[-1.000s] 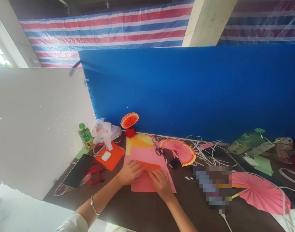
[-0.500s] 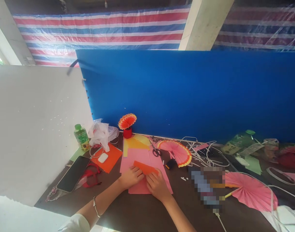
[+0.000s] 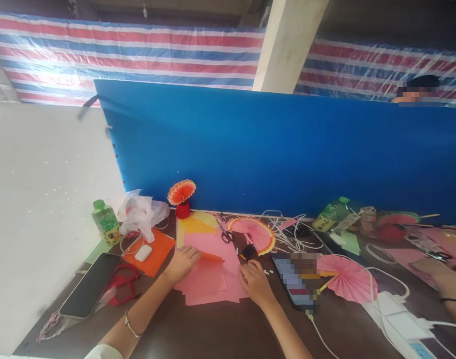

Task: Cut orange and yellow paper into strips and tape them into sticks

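While the left hand (image 3: 182,262) pins the near-left end of a folded orange paper strip (image 3: 212,257), its grip is narrow, fingers pressed on the strip atop the pink paper sheets (image 3: 209,281) on the counter (image 3: 198,329). The strip's long axis runs left to right, toward the right hand (image 3: 254,280), which rests loosely open, holding nothing, just right of it.

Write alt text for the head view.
A person's left hand holds a folded orange paper strip on a stack of pink paper sheets, right hand resting at the stack's edge. Scissors, paper fans and cables lie on the dark table.
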Motion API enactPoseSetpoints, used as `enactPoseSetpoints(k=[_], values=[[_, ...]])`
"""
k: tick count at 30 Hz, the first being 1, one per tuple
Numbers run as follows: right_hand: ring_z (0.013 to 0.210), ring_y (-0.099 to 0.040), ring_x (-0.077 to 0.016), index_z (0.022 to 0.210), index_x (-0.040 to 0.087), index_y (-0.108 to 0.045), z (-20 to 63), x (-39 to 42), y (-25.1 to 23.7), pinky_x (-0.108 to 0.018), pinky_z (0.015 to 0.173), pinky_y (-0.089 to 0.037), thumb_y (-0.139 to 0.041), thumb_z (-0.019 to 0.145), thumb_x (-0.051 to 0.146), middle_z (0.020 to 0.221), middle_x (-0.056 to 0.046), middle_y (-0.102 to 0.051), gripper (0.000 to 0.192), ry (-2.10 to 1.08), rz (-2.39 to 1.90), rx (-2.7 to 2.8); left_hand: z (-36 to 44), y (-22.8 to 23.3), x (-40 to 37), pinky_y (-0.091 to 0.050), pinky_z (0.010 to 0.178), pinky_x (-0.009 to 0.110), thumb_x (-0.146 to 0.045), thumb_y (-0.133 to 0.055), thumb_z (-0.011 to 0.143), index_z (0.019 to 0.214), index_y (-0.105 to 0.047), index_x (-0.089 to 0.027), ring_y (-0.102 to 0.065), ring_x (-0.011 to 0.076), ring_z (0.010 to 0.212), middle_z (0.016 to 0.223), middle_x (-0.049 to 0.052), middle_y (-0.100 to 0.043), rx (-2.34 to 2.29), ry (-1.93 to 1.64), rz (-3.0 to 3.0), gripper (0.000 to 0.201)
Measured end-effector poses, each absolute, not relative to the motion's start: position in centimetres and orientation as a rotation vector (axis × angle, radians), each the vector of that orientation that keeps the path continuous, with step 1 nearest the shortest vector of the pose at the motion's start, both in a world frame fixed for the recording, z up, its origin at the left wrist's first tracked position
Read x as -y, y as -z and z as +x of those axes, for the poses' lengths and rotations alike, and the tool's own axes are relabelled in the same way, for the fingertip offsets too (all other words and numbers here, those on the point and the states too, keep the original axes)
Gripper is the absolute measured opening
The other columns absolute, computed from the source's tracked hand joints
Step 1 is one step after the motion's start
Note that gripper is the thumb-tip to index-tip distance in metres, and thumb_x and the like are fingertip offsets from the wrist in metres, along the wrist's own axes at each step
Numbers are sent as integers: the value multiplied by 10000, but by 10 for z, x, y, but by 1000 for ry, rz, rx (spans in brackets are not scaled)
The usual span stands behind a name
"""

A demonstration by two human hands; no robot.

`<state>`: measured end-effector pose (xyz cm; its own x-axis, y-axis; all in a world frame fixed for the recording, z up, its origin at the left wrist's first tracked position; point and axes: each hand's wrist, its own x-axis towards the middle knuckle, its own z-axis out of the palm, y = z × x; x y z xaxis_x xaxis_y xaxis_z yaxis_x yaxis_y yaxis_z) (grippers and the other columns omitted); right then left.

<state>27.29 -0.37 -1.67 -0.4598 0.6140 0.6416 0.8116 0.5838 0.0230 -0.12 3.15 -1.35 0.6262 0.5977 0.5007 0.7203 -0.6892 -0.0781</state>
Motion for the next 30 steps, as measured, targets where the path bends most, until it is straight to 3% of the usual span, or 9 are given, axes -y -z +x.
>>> enactPoseSetpoints(k=[4,9,13,20,30], values=[[894,-517,-202,1040,155,-560,252,6,16,-364,828,-360,-428,850,233,914,-97,-603,245,371,-1121,2214,13,14,-24,-387,682,296,-97,-457,824,896,-532,-160,-530,172,788,826,44,-574,951,625,-2634,122],[723,-488,-163,827,171,-599,214,5,27,-367,814,-355,-344,834,77,713,-45,-573,272,287,-1052,2277,28,13,-15,-375,683,304,-93,-413,835,885,-532,-161,-521,165,752,820,46,-571,947,669,-2652,146],[694,-460,-163,737,171,-584,206,3,28,-363,802,-362,-317,815,53,667,-40,-546,302,281,-1018,2306,29,13,-14,-357,669,310,-115,-406,835,825,-537,-169,-511,160,710,761,34,-558,971,686,-2641,142],[700,-466,-167,798,164,-598,213,2,23,-372,800,-357,-350,831,85,675,-42,-550,262,304,-1039,2290,23,20,-18,-336,676,321,-102,-414,828,734,-506,-171,-482,151,653,683,24,-517,904,614,-2609,149],[704,-498,-167,842,169,-612,213,4,23,-372,797,-369,-332,845,100,676,-45,-571,288,306,-976,2275,30,17,-14,-304,593,304,-162,-437,822,751,-483,-183,-480,161,642,679,14,-509,924,534,-2642,87]])
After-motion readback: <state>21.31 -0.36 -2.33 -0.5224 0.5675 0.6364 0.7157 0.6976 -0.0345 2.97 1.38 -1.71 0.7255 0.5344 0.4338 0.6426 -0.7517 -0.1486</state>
